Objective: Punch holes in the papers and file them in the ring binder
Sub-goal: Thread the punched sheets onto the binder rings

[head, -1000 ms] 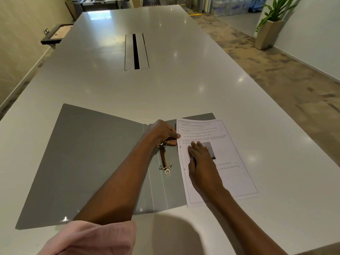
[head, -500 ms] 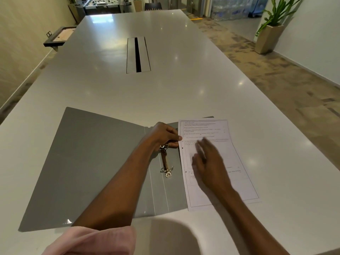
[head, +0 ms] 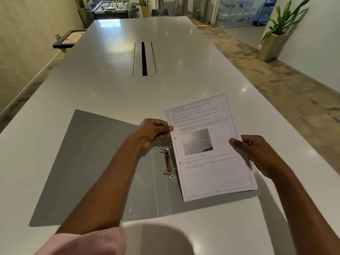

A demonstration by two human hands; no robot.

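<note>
We hold the punched paper above the open grey ring binder, left hand pinching its holed edge, right hand clamped on the opposite edge. Punching looks done; threading it onto the rings remains.

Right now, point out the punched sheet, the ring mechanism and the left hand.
punched sheet [head: 211, 144], head view, printed photo at its middle.
ring mechanism [head: 168, 163], head view, middle of its bar.
left hand [head: 152, 131], head view, back of hand.

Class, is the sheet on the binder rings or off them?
Off: both punched holes clear the rings; the sheet sits right of them.
</note>
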